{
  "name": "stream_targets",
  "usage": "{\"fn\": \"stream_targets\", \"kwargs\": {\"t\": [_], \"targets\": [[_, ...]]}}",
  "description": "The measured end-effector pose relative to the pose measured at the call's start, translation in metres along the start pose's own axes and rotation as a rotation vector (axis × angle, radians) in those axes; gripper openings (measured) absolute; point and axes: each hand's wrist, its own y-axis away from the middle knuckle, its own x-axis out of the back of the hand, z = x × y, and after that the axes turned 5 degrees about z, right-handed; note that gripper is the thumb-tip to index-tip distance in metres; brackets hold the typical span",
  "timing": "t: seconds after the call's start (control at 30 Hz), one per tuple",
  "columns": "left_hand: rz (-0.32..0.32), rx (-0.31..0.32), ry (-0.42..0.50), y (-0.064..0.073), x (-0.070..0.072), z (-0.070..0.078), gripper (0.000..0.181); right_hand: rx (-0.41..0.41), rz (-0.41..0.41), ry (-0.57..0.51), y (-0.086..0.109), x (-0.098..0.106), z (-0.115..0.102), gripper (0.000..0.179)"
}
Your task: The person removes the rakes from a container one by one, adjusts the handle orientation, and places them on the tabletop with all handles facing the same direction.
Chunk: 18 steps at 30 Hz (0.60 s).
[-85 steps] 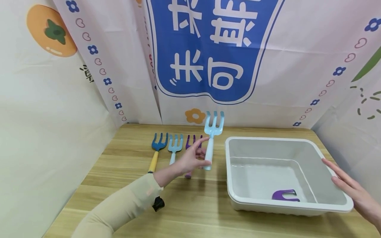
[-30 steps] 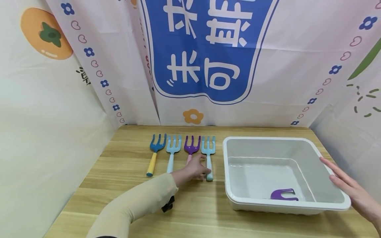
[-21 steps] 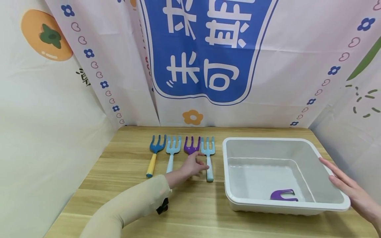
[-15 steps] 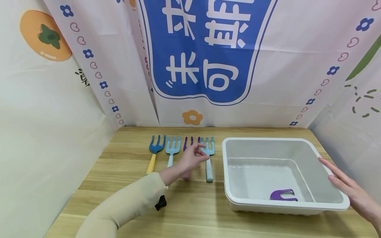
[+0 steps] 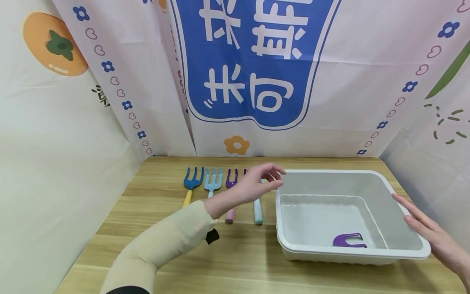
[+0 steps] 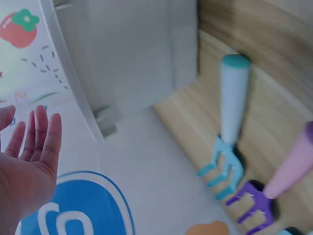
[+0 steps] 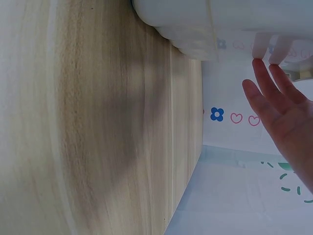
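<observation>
My left hand (image 5: 262, 182) hangs in the air by the bin's near-left upper corner, fingers loosely bent, holding nothing. Below it lies a light blue hand fork (image 5: 258, 213), partly covered in the head view but whole in the left wrist view. To its left is a purple hand fork with a pink handle (image 5: 229, 216), then another light blue hand fork (image 5: 213, 183) and a dark blue one with a yellow handle (image 5: 193, 180). My right hand (image 5: 427, 228) rests on the right rim of the grey-white plastic bin (image 5: 352, 252) with fairly straight fingers (image 7: 264, 85).
Inside the bin lies a purple fork head (image 5: 349, 240), the rest of it hidden by the front wall. The wooden table (image 5: 235, 261) is backed by a printed cloth (image 5: 345, 114) with a blue sign, and more cloth stands at both sides.
The light blue fork that my left hand held up has been laid down at the row's right end and let go. The hand has since lifted and moved right, towards the bin.
</observation>
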Motion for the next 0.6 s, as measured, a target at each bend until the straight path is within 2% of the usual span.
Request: {"fn": "stream_targets", "kwargs": {"t": [0.13,0.3,0.43,0.6], "targets": [[-0.058,-0.051,-0.035,-0.012,-0.009,0.009,0.023,-0.003,0.008,0.020,0.000,0.000,0.000,0.056],[-0.206,-0.069,-0.061,-0.034,-0.025,0.015,0.025,-0.006,0.021,0.037,0.000,0.001,0.001,0.056],[-0.351,-0.056,-0.067,-0.051,-0.039,0.015,0.029,-0.007,0.029,0.055,0.000,0.001,0.002,0.056],[-0.498,0.026,-0.016,-0.069,-0.053,0.013,0.034,0.001,0.026,0.057,0.000,0.001,0.003,0.056]]}}
